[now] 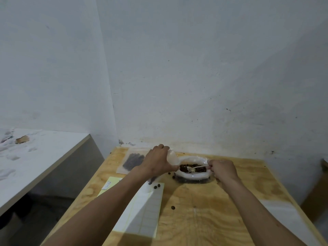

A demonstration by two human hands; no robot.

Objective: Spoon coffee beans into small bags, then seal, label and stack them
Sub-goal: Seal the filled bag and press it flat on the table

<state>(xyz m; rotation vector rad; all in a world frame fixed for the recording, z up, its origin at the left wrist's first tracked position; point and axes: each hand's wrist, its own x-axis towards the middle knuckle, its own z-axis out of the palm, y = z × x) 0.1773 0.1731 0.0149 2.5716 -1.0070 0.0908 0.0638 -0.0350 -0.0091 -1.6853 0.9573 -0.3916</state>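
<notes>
A large clear bag of coffee beans [193,176] lies open on the wooden table [204,210] near the wall. My left hand [158,161] holds a small clear bag [173,158] up beside its left rim. My right hand [222,168] grips the handle of a pale spoon [194,168] whose bowl is down among the beans. A filled small bag of beans [133,161] lies flat at the table's back left. A white sheet of labels [147,208] lies under my left forearm.
Several loose beans [157,186] are scattered on the label sheet and the table. A yellow sheet [110,185] with a small white label lies left of the sheet. A white counter [35,157] stands to the left. A wall runs close behind the table.
</notes>
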